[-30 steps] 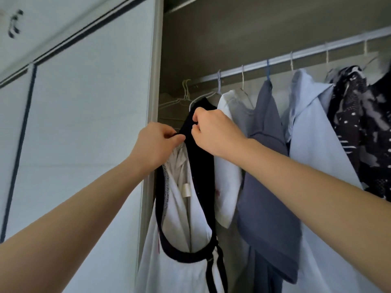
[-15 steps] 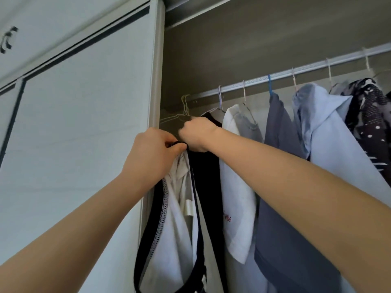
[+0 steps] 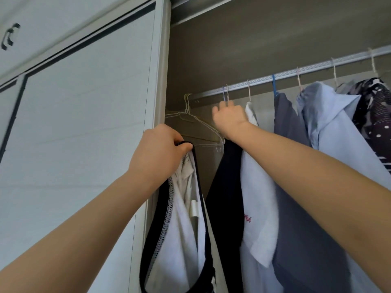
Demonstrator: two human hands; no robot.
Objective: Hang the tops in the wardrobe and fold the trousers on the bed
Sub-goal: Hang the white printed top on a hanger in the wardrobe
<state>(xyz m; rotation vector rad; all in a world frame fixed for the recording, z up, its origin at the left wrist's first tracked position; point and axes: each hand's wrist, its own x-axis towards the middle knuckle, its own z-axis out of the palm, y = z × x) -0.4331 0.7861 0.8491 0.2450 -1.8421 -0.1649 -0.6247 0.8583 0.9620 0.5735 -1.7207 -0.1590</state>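
While the left hand [image 3: 160, 153] pinches the black-edged strap of a white sleeveless top with black trim [image 3: 184, 229], the right hand [image 3: 229, 119] is higher and further into the wardrobe. It is clenched around the thin wire hanger hooks [image 3: 225, 95] just under the silver metal hanging rail [image 3: 296, 71]. The top's other black strap [image 3: 227, 187] runs up under the right wrist, so the garment sags between the two hands with its length hanging straight down. The hooks seem to sit over the rail near its left end, though I cannot tell whether they are fully seated.

The coming move likely turns on this: the loose strap lies to the left of and below the hanger's neck, so the left hand, the nearer one, would have to carry it up and rightward onto the hanger's shoulder while the right hand steadies the hook.

A few empty pale wire hangers [image 3: 190, 119] hang at the rail's left end, close behind the left hand, and could snag the strap. To the right hang a white T-shirt with red stitching [image 3: 260, 208], a slate-grey garment [image 3: 296, 187], a pale blue shirt [image 3: 338, 144] and a dark patterned piece [image 3: 376, 115]. The white sliding wardrobe door [image 3: 84, 123] stands at the left.
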